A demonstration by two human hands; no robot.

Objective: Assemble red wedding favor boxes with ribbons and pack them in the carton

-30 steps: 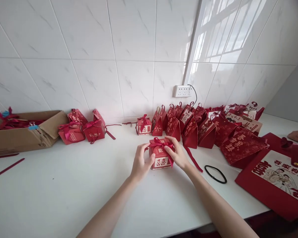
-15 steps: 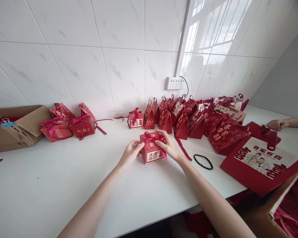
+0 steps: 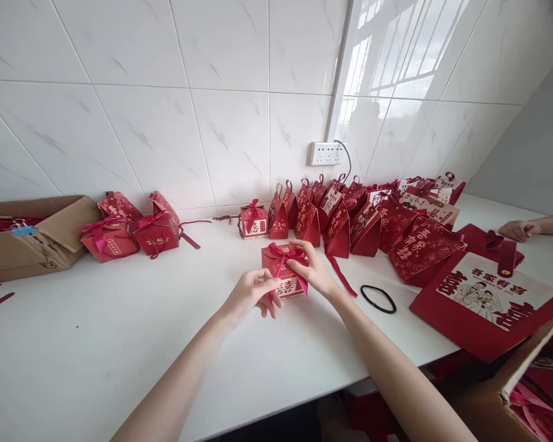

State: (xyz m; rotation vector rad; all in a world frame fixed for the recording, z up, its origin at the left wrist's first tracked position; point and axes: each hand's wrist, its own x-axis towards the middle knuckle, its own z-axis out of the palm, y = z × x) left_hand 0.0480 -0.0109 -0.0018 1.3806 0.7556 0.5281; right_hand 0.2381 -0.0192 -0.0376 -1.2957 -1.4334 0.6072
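A small red gift box (image 3: 283,276) with a red ribbon bow stands on the white table (image 3: 96,344) in front of me. My left hand (image 3: 251,294) pinches a ribbon tail at the box's front lower left. At the box's right top, my right hand (image 3: 313,270) grips the bow with closed fingers. Both forearms reach in from the bottom edge.
A row of red gift bags (image 3: 341,224) and a small box (image 3: 253,221) lines the tiled wall. Two red boxes (image 3: 133,233) and an open cardboard carton (image 3: 32,236) sit at left. A black hair band (image 3: 378,299), a large flat red bag (image 3: 488,298), another person's hand (image 3: 518,230) lie right.
My left hand slid from the box's left side down to its front and pinched the ribbon. The right hand stays on the bow. The camera tilted slightly.
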